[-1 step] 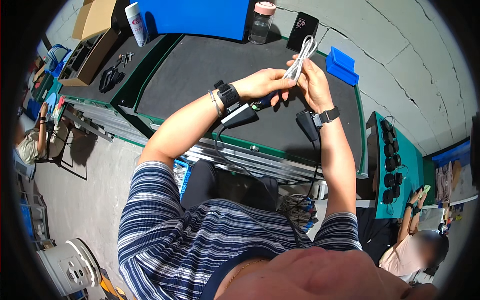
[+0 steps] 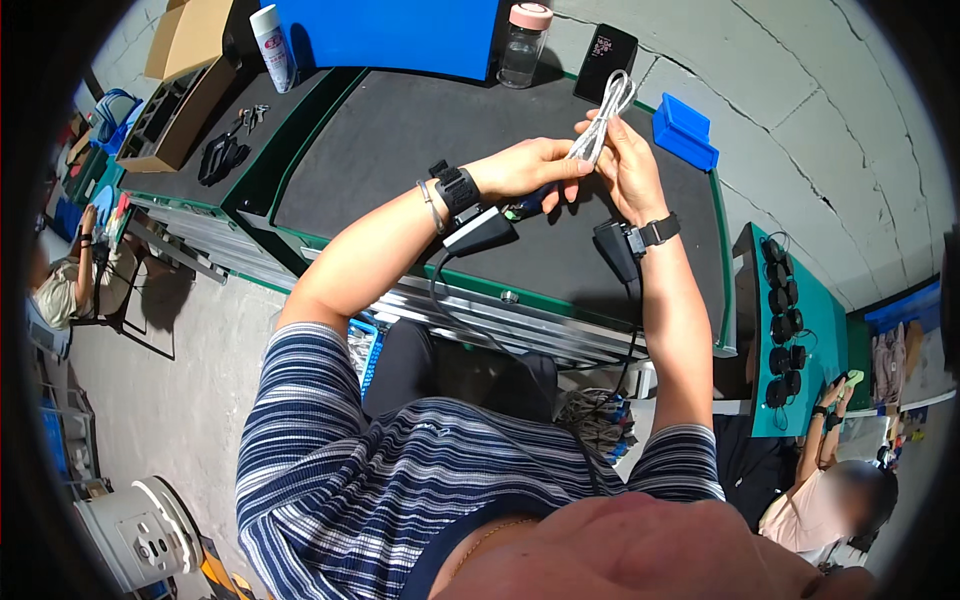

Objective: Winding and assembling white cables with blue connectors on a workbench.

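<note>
A coiled white cable [image 2: 614, 95], bound into a narrow bundle, is held up above the dark mat. My left hand [image 2: 535, 168] pinches its lower end between thumb and fingers. On the other side my right hand [image 2: 630, 168] is closed around the same bundle, its thumb lying along the strands. Below my left palm a slim dark-blue object with a bit of green [image 2: 530, 203] shows partly. The fingers hide the rest of it, and its kind cannot be made out.
Behind my hands stand a black phone [image 2: 606, 62], a pink-lidded glass jar [image 2: 524, 45] and a blue bin [image 2: 684, 132]. Leftward are a spray can [image 2: 273, 50], an open cardboard box [image 2: 176, 115] and a black strap [image 2: 222, 158]. Two other people work farther off.
</note>
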Action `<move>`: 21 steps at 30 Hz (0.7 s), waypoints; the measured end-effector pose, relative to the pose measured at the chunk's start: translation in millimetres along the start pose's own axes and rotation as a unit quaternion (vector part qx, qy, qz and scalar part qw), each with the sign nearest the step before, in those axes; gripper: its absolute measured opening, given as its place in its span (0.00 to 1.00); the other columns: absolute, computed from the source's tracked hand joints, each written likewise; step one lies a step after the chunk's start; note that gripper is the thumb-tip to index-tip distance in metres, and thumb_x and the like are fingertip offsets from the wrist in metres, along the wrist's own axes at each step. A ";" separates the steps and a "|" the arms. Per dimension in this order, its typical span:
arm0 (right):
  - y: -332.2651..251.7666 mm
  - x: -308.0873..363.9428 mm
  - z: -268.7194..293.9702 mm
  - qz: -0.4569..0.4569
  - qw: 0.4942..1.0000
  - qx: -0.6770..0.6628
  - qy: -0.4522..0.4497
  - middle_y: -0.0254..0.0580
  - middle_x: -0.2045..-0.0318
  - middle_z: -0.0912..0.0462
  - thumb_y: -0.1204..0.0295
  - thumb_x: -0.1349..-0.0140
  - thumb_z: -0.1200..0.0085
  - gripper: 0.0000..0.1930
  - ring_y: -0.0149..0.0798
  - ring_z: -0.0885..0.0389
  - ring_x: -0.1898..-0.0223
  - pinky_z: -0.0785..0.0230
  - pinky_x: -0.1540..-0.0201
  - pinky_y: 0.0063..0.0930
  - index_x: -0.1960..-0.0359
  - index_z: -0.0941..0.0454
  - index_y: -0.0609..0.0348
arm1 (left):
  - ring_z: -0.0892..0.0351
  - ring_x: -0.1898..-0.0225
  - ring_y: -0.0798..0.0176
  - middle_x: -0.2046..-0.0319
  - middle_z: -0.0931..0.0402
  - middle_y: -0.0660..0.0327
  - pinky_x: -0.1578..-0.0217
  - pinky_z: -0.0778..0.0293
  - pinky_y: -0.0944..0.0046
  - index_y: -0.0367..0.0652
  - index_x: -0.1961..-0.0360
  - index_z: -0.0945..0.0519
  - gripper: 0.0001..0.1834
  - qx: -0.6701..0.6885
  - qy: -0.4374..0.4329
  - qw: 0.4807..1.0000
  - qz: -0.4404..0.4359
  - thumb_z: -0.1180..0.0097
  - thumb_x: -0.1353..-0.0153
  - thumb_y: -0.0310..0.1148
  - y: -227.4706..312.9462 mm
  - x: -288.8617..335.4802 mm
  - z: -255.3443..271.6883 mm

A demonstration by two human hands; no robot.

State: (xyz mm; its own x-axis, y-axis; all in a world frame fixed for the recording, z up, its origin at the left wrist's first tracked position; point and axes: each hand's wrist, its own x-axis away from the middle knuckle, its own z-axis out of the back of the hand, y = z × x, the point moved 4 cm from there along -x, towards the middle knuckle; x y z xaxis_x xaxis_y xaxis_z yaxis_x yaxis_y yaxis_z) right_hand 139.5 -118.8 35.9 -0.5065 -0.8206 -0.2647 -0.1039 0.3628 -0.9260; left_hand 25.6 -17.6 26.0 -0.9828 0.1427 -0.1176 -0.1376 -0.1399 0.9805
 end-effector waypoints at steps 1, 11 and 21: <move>-1.0 0.4 -0.3 0.004 1.000 0.015 -0.002 0.43 0.60 0.19 0.59 0.28 0.58 0.19 0.17 0.38 0.81 0.40 0.76 0.10 0.50 0.28 0.65 | 0.25 0.79 0.75 0.72 0.24 0.64 0.75 0.31 0.75 0.42 0.58 0.28 0.18 0.003 -0.015 1.000 0.001 0.54 0.31 0.48 0.3 -0.5 -0.6; -5.5 2.9 0.3 -0.044 0.994 -0.102 -0.013 0.44 0.58 0.20 0.56 0.27 0.65 0.24 0.20 0.34 0.80 0.30 0.72 0.19 0.45 0.32 0.67 | 0.21 0.74 0.68 0.66 0.21 0.56 0.71 0.25 0.72 0.36 0.57 0.26 0.25 0.200 -0.018 0.979 0.038 0.61 0.29 0.51 -14.2 -9.4 -0.9; -5.5 2.8 6.7 -0.011 0.998 -0.063 -0.022 0.43 0.61 0.20 0.60 0.27 0.61 0.18 0.19 0.36 0.81 0.34 0.76 0.15 0.51 0.29 0.64 | 0.20 0.73 0.66 0.68 0.21 0.54 0.71 0.25 0.72 0.36 0.55 0.27 0.26 0.214 -0.036 0.975 0.051 0.60 0.30 0.52 -12.6 -11.5 -7.8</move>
State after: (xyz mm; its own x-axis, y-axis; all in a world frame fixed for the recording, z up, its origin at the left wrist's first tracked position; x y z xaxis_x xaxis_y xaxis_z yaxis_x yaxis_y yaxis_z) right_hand 144.4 -126.0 38.4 -0.4654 -0.8467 -0.2578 -0.2227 0.3939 -0.8918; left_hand 37.6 -25.1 13.8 -0.9754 0.2194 -0.0203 0.0388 0.2617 0.9644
